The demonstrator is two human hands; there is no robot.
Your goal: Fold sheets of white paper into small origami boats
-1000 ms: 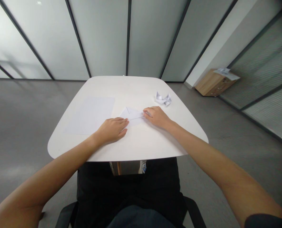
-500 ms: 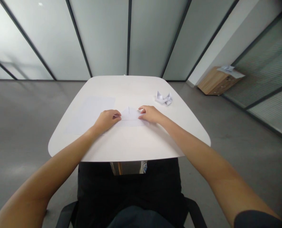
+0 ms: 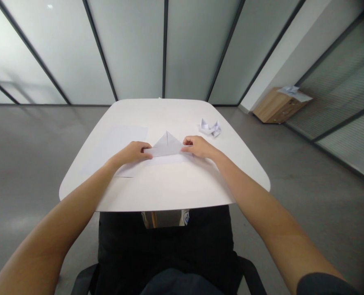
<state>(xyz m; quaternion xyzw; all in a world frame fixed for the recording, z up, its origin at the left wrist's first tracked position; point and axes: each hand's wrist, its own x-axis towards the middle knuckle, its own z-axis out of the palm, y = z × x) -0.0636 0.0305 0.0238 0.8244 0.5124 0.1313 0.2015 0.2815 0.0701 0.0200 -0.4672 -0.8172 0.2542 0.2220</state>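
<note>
Between my hands is a folded sheet of white paper [image 3: 167, 146], shaped like a triangle with a strip along its lower edge. Its peak points away from me and a crease line runs down from the tip. My left hand [image 3: 135, 151] pinches the strip's left end, thumb toward me. At the right end, the thumb and fingers of my right hand [image 3: 197, 146] are closed on the paper. The piece looks lifted off the table, with a pale shadow or layer below it; I cannot tell which.
The white table [image 3: 169, 188] has rounded corners. Flat white paper [image 3: 120, 137] lies on its left side, partly under my left forearm. Folded paper shapes [image 3: 210, 128] sit at the back right. A wooden cabinet [image 3: 276, 105] with papers on top stands beyond, by the glass wall.
The folded paper was lying flat, and now it is raised and tilted up with its triangular peak showing clearly. My left hand has shifted slightly left.
</note>
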